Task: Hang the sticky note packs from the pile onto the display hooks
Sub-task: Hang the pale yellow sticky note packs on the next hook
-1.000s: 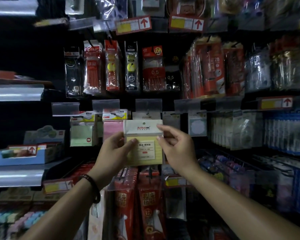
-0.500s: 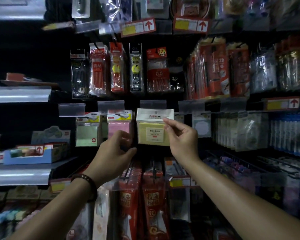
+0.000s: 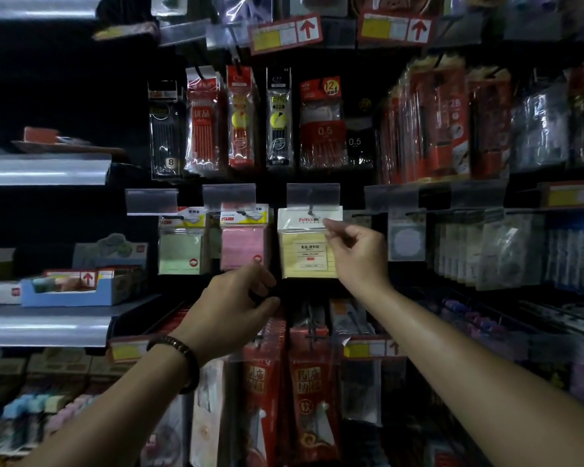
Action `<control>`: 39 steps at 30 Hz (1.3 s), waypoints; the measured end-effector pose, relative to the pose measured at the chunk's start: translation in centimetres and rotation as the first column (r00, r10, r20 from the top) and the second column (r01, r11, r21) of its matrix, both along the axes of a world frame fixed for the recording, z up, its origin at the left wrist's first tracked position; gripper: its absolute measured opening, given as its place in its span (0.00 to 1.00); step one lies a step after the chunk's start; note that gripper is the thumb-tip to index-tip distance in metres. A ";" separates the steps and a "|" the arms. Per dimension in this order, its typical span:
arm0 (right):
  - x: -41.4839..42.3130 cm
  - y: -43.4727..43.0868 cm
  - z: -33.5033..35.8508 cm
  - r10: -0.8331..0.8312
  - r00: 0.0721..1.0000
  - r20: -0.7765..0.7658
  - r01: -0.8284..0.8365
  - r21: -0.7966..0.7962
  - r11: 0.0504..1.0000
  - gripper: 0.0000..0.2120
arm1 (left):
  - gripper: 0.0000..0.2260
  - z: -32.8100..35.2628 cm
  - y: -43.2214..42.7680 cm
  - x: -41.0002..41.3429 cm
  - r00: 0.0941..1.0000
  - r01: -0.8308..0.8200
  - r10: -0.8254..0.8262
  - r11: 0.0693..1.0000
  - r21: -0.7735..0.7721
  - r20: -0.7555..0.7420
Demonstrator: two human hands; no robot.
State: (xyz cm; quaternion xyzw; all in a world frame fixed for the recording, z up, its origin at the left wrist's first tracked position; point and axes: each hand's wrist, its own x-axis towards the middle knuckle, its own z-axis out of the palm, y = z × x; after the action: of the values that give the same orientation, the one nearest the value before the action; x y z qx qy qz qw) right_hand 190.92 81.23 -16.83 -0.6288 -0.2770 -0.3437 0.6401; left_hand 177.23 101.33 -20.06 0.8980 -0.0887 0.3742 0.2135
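here the yellow sticky note pack (image 3: 305, 244) is found on the middle row of the display, with its white header card under the clear label holder (image 3: 313, 195). the dark wire of the hook (image 3: 312, 206) is seen to pass through the top of the header, so the pack is judged to be threaded already, or very nearly. it hangs upright, just beside the pink pack (image 3: 241, 246), and the green pack (image 3: 180, 252) is further to the left on its own hook. the colours seem to be set in one row so that each hook carries one kind.

the right hand (image 3: 354, 254) is placed at the right edge of the header. its grip is pressed together, thumb against forefinger, pinching that edge of the card (the other fingers are curled behind). the card is probably held at the top because the hole is there, and a hold near the hole lets the pack be guided along the wire without swinging.

the left hand (image 3: 233, 308), with a beaded bracelet (image 3: 182, 352) at the wrist, is placed below the pink pack and apart from the yellow one. its grip is loosely curled and nothing is seen inside it, though the light is poor there. this hand is judged to be free for the next pack. the pile itself cannot be made out with certainty.
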 end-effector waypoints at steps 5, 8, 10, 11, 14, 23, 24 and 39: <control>1.0 0.6 1.1 -0.108 0.993 -0.051 0.100 -0.135 0.986 0.11 | 0.07 -0.6 -0.4 0.0 1.000 -0.012 0.012 0.996 0.088 0.001; 1.5 1.0 1.6 -0.169 0.982 -0.081 0.144 -0.254 0.957 0.17 | 0.09 -0.8 -0.7 -0.5 0.998 -0.051 0.057 0.983 0.178 -0.027; 2.1 1.1 1.6 -0.208 0.974 -0.090 0.163 -0.360 0.919 0.24 | 0.09 -0.9 -0.9 -0.9 0.996 -0.066 0.076 0.976 0.209 -0.036; 2.3 1.2 1.6 -0.229 0.968 -0.101 0.170 -0.405 0.898 0.27 | 0.09 -1.0 -1.0 -1.1 0.996 -0.068 0.078 0.974 0.215 -0.039; 1.7 0.9 1.5 -0.277 0.954 -0.118 0.196 -0.454 0.869 0.28 | 0.07 -1.4 -1.2 -2.0 0.996 -0.068 0.079 0.972 0.226 -0.039; -6.9 -4.5 -5.1 -0.285 0.917 0.278 0.393 -0.514 0.763 0.13 | 0.06 -6.8 -2.4 -5.9 0.995 -0.023 0.045 0.972 0.233 -0.087; -8.1 -5.2 -6.8 -0.255 0.915 0.312 0.388 -0.513 0.766 0.11 | 0.06 -8.3 -2.7 -6.5 0.994 -0.008 0.033 0.971 0.241 -0.099; -13.0 -12.1 -46.6 -0.099 0.977 -0.190 -0.125 -0.880 0.458 0.12 | 0.08 -42.7 -6.4 -6.4 0.738 0.047 0.113 0.975 0.218 -0.665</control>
State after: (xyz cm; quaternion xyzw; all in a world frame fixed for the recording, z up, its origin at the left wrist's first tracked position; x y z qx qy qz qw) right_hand 177.88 69.13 -63.44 -0.9006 -0.3496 -0.0747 0.2474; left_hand 170.83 94.96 -62.79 0.9918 -0.0305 0.0160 0.1234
